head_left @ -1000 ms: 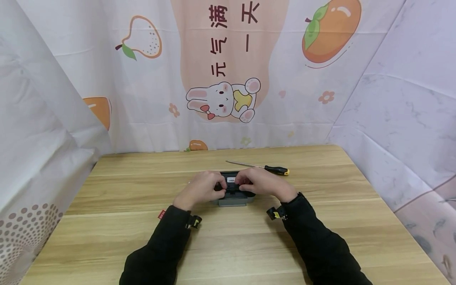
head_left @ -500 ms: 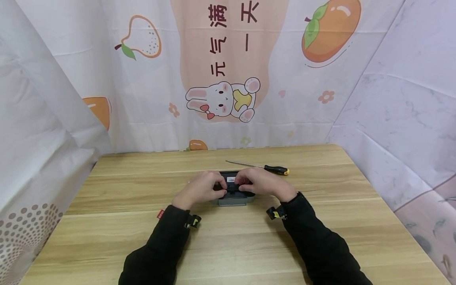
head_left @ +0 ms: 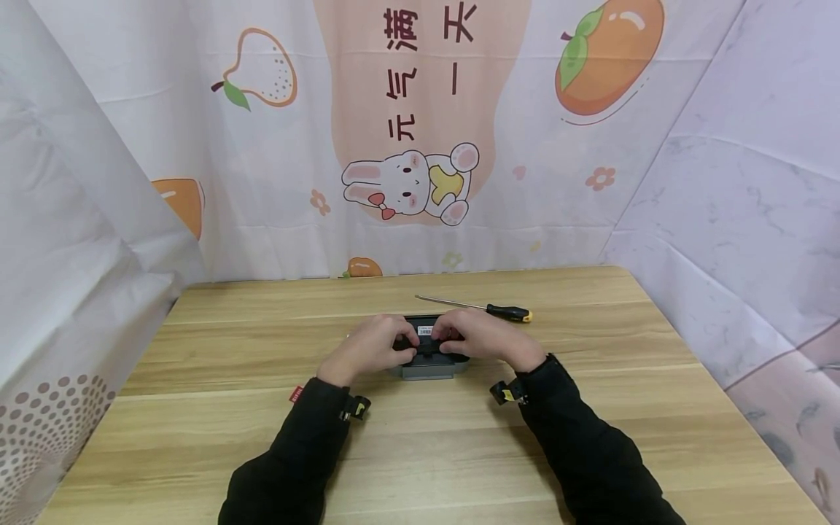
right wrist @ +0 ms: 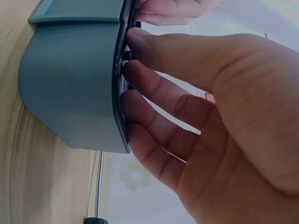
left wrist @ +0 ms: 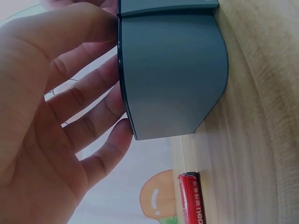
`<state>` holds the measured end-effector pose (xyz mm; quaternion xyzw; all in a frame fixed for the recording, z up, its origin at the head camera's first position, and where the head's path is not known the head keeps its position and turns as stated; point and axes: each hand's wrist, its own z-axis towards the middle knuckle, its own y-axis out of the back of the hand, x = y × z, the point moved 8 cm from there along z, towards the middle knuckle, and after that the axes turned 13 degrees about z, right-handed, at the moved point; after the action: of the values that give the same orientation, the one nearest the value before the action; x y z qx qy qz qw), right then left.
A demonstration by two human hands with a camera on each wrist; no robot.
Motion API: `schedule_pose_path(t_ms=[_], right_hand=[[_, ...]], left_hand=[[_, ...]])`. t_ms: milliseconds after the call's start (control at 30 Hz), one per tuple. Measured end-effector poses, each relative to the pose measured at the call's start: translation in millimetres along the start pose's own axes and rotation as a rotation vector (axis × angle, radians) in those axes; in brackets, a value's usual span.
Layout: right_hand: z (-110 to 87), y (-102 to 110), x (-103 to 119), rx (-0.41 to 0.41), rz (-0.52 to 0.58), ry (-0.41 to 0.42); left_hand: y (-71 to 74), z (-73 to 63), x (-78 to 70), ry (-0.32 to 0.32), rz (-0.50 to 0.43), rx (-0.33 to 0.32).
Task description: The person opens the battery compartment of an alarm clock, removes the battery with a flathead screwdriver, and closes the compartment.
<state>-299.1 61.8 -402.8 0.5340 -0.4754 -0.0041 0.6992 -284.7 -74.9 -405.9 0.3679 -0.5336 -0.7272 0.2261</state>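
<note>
A grey plastic device (head_left: 428, 372) with a black upper face and a white barcode label (head_left: 425, 330) lies at the middle of the table. My left hand (head_left: 377, 343) reaches over its left side, fingers bent and tips at the black face. From the right, my right hand (head_left: 482, 335) does the same, thumb and index tip near the middle. In the right wrist view a small black part (right wrist: 130, 55) shows between that thumb and index finger. The fingertips partly hide the recess, so I cannot tell what they pinch. A red battery (left wrist: 190, 198) lies beyond the device.
Behind the device, a screwdriver (head_left: 505, 312) with a black and yellow handle lies on the wooden table (head_left: 420, 452), its shaft pointing left. A printed curtain (head_left: 275, 182) hangs along the table's far edge, with pale cloth (head_left: 741, 189) on the right.
Both hands stay at the device with hardly any shift of the fingers. The device and the screwdriver keep their places.
</note>
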Motion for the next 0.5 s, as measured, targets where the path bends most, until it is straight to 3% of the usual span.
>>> schedule_pose_path(t_ms=[500], right_hand=[[-0.8, 2.4, 1.8, -0.027, -0.057, 0.066]], left_hand=[[4.9, -0.8, -1.8, -0.008, 0.008, -0.050]])
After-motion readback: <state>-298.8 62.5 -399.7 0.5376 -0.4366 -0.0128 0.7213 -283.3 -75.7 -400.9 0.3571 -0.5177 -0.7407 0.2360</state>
